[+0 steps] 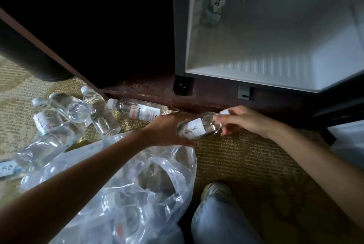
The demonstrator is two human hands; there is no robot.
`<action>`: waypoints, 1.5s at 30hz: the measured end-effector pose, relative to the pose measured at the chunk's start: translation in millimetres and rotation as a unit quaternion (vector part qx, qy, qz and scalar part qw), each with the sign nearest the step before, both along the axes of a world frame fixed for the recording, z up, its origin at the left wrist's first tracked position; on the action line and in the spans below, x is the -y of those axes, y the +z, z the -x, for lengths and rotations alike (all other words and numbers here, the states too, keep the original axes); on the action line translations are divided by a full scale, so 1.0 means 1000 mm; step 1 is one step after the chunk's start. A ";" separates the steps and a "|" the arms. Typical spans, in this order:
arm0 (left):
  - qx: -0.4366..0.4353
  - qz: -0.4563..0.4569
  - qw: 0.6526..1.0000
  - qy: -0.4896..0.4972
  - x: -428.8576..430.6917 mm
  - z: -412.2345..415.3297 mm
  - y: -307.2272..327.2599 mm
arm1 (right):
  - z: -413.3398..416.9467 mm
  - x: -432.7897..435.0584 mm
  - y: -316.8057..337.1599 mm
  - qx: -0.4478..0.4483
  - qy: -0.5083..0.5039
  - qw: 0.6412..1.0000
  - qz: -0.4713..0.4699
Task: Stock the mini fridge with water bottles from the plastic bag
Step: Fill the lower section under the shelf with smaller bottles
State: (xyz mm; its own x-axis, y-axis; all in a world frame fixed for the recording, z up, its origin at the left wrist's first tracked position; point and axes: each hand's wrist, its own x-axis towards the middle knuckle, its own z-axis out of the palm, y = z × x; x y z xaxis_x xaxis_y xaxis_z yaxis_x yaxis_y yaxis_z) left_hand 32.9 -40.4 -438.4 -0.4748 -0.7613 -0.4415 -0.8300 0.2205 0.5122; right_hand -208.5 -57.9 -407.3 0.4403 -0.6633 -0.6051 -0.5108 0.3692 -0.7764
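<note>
I read the bottle (198, 126) lying left-right: left hand (167, 131) grips its base, right hand (244, 119) pinches the cap end. Mini fridge (256, 37) sits far-right, right hand nearer.

Glossy clear plastic bag (126, 184), rough carpet (246, 161)

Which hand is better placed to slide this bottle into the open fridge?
Right. The right hand pinches the cap end of the bottle, directly below the mini fridge opening; the left hand holds its base farther over, by the plastic bag.
</note>
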 end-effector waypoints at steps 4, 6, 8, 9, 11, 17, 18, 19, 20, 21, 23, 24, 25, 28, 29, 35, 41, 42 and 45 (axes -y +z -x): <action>-0.072 -0.078 0.993 0.046 -0.001 0.005 0.005 | -0.002 0.006 0.003 -0.004 -0.054 0.998 0.030; -0.150 -0.122 0.978 0.080 -0.001 0.009 0.009 | -0.004 0.010 0.004 -0.017 -0.099 0.993 0.054; -0.234 -0.156 0.952 0.121 0.000 0.015 0.010 | -0.008 0.014 0.004 -0.010 -0.158 0.984 0.078; -0.265 -0.168 0.939 0.140 0.000 0.020 0.011 | -0.009 0.016 0.004 -0.001 -0.188 0.978 0.088; -0.309 -0.189 0.914 0.181 0.002 0.030 0.017 | -0.012 0.020 0.007 0.023 -0.233 0.968 0.093; -0.370 -0.115 0.871 0.302 0.019 0.061 0.034 | -0.003 0.022 0.010 0.085 -0.220 0.967 0.099; -0.372 -0.095 0.867 0.318 0.026 0.064 0.036 | 0.000 0.021 0.008 0.076 -0.205 0.970 0.109; -0.371 -0.076 0.866 0.326 0.033 0.067 0.038 | 0.002 0.019 0.008 0.076 -0.202 0.970 0.109; -0.365 -0.058 0.870 0.327 0.039 0.067 0.039 | 0.004 0.016 0.009 0.084 -0.205 0.969 0.107; -0.359 -0.044 0.874 0.325 0.046 0.067 0.042 | 0.005 0.014 0.008 0.097 -0.214 0.966 0.109; -0.348 -0.021 0.881 0.319 0.057 0.066 0.049 | 0.007 0.012 0.009 0.121 -0.214 0.961 0.127; -0.342 -0.009 0.887 0.311 0.061 0.067 0.053 | 0.006 0.012 0.010 0.129 -0.211 0.960 0.135; -0.338 0.003 0.892 0.301 0.065 0.070 0.056 | 0.004 0.015 0.011 0.130 -0.209 0.959 0.140; -0.331 0.050 0.905 0.263 0.076 0.080 0.064 | -0.006 0.030 0.015 0.094 -0.227 0.952 0.184; -0.329 0.067 0.909 0.249 0.081 0.083 0.065 | -0.008 0.036 0.017 0.078 -0.243 0.944 0.207; -0.389 0.109 0.896 0.186 0.103 0.093 0.071 | 0.002 0.058 0.024 0.060 -0.308 0.889 0.332; -0.368 0.101 0.907 0.180 0.109 0.100 0.061 | 0.005 0.060 0.015 0.048 -0.318 0.879 0.353; -0.374 0.084 0.903 0.194 0.110 0.099 0.058 | 0.004 0.061 0.012 0.046 -0.315 0.879 0.354; -0.396 0.059 0.885 0.237 0.112 0.094 0.051 | -0.004 0.069 0.006 0.048 -0.314 0.876 0.363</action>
State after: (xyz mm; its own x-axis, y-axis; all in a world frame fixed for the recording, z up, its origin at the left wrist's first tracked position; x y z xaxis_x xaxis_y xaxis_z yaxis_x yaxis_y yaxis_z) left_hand -61.2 -152.4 -387.6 -0.2151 -0.9764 -0.0173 -0.2335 0.0343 0.9717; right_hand -204.7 -127.1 -401.7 -0.1230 -0.9877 0.0967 -0.3044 -0.0552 -0.9510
